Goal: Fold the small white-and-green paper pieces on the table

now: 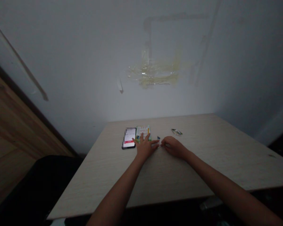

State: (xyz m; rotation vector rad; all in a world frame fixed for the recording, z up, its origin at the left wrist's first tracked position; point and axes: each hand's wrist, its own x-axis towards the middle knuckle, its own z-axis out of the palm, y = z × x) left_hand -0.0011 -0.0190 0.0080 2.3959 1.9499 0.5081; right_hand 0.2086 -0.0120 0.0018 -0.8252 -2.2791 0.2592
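Note:
My left hand lies on the table with its fingers spread, partly over a green printed packet. Thumb and forefinger of that hand reach right to a small pale piece. My right hand meets it from the other side, fingers curled and pinching the same small piece. What the piece is stays too small and dim to name. A phone with a lit screen rests just left of the green packet.
A pale wooden table stands against a white wall with old tape marks. A small torn wrapper lies behind my right hand. A wooden panel is at the left, a dark seat below it.

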